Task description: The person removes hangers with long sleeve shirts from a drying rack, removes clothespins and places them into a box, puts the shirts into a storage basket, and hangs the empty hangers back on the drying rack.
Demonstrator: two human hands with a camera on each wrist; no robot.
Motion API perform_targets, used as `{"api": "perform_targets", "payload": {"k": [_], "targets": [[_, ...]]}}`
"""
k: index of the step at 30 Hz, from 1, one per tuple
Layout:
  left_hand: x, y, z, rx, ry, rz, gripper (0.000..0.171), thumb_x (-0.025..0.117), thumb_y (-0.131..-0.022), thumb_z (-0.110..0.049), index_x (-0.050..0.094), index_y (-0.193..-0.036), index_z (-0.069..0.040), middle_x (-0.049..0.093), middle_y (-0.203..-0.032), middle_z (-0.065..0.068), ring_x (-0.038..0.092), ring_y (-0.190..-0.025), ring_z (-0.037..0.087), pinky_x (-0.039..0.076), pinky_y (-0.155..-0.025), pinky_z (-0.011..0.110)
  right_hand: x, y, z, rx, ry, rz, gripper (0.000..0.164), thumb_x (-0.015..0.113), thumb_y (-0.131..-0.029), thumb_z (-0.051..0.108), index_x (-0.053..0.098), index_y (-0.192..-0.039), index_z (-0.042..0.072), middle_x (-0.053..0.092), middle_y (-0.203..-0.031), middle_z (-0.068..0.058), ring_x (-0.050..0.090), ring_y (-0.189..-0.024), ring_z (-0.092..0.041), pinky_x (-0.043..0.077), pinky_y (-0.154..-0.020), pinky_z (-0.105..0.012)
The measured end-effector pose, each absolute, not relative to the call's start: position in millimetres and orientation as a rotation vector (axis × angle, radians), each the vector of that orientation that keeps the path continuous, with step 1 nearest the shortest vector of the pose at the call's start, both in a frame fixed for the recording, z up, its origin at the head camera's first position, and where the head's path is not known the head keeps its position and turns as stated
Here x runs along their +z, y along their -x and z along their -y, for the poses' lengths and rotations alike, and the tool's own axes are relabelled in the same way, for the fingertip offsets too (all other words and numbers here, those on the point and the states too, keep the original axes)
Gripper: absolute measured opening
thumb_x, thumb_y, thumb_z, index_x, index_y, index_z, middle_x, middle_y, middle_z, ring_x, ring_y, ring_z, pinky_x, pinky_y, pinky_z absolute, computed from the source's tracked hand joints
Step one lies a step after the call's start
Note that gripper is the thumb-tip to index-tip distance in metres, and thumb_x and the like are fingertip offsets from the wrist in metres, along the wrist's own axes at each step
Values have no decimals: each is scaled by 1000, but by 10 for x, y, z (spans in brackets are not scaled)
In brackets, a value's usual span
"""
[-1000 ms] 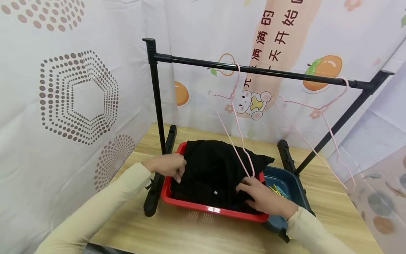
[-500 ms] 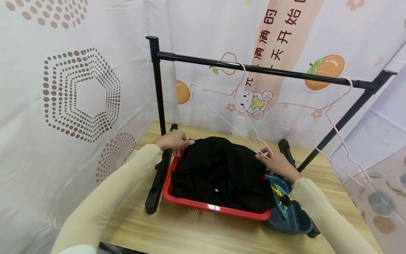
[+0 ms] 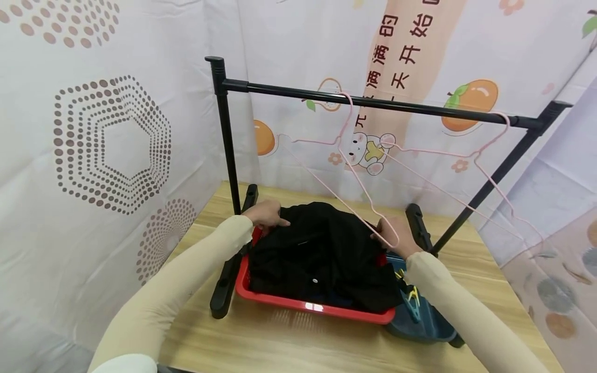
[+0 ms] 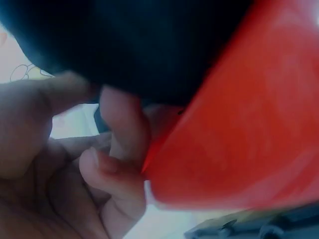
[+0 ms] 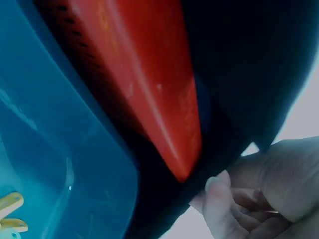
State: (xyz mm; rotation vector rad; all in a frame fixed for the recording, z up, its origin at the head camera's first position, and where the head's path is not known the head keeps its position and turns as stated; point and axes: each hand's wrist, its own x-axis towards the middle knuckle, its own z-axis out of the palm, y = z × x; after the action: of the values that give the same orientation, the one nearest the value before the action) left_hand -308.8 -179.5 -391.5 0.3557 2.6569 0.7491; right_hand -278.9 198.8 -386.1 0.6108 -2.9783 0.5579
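A black garment with a small white button lies heaped in a red basket. My left hand pinches the garment's far left edge; in the left wrist view, thumb and fingers meet at the dark cloth beside the red basket wall. At the far right corner, my right hand grips the cloth, and the right wrist view has the fingertips closed on its edge. A pink hanger hangs from the rail, its lower end in front of my right hand.
A black rack spans the table above the basket. Another pink hanger hangs at its right. Right of the red basket stands a blue basin with several yellow and blue clothespins. Patterned curtains enclose the table.
Both hands have moved from the garment's middle and near part to its far corners and taken hold there. The cloth now drapes over the basket's right rim; the nearer hanger has turned.
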Motion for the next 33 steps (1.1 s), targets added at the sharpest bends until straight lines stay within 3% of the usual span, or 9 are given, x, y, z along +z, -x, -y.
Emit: {"api": "perform_targets", "payload": {"k": [2, 5, 9, 11, 16, 22, 25, 29, 33], "targets": [[-3907, 3086, 1825, 810, -372, -2663, 36, 70, -100, -21, 65, -68, -7, 60, -57, 10, 54, -44, 18, 42, -45, 29, -3864, 2832, -1965, 468, -647, 2952, 30, 72, -88, 1, 63, -59, 4, 51, -48, 0, 48, -43, -16, 40, -44, -30], [-3867, 3075, 1887, 962, -379, -2658, 24, 66, -101, -11, 71, -78, -5, 64, -62, 11, 59, -48, 18, 50, -49, 30, -3867, 2893, -1973, 431, -668, 2923, 28, 66, -87, 0, 61, -60, 4, 51, -51, -1, 47, -46, -18, 37, -48, -31], [-3749, 3017, 1983, 1232, -364, -2605, 15, 61, -103, -9, 69, -93, 1, 69, -81, 15, 71, -63, 22, 59, -61, 35, -3831, 2889, -2010, 740, -622, 2936, 13, 62, -97, 6, 64, -87, -2, 63, -67, -8, 60, -55, -20, 51, -52, -32], [-3676, 2950, 2038, 1346, -380, -2580, 15, 60, -104, -9, 67, -98, 3, 69, -91, 17, 73, -71, 25, 61, -69, 39, -3793, 2855, -2019, 983, -573, 2909, 15, 60, -103, 14, 63, -101, -1, 68, -77, -10, 65, -60, -23, 55, -57, -33], [-3550, 2659, 2196, 1424, -505, -2566, 14, 64, -104, -16, 69, -101, -3, 70, -101, 12, 74, -83, 25, 58, -83, 45, -3648, 2664, -2001, 1281, -584, 2775, 22, 61, -105, 27, 61, -112, 6, 72, -93, -13, 68, -74, -30, 57, -68, -35], [-3647, 2184, 2434, 1231, -942, -2525, 5, 71, -100, -18, 73, -97, -15, 68, -108, 7, 70, -87, 19, 59, -79, 39, -3572, 2224, -2092, 1276, -853, 2682, 8, 65, -102, 14, 65, -110, 12, 71, -101, -6, 69, -81, -24, 59, -67, -30], [-3767, 1990, 2511, 1041, -1124, -2523, 7, 72, -98, -16, 74, -92, -20, 62, -121, 5, 67, -87, 11, 58, -77, 32, -3620, 2008, -2193, 1159, -1133, 2643, 17, 67, -96, 1, 66, -102, 17, 69, -96, 3, 65, -79, -14, 57, -66, -28], [-3830, 1842, 2475, 842, -1277, -2515, 17, 70, -95, -9, 68, -83, -21, 60, -109, 0, 61, -77, 2, 56, -72, 27, -3757, 1817, -2273, 909, -1413, 2697, 35, 72, -87, -3, 60, -92, 29, 56, -84, 15, 53, -74, -7, 47, -60, -23], [-3870, 1795, 2348, 678, -1364, -2537, 25, 68, -89, -2, 58, -74, -20, 49, -85, -3, 45, -67, 2, 45, -63, 23, -3888, 1736, -2224, 741, -1490, 2839, 35, 74, -87, 3, 54, -85, 32, 48, -77, 13, 47, -73, -8, 40, -58, -21]]}}
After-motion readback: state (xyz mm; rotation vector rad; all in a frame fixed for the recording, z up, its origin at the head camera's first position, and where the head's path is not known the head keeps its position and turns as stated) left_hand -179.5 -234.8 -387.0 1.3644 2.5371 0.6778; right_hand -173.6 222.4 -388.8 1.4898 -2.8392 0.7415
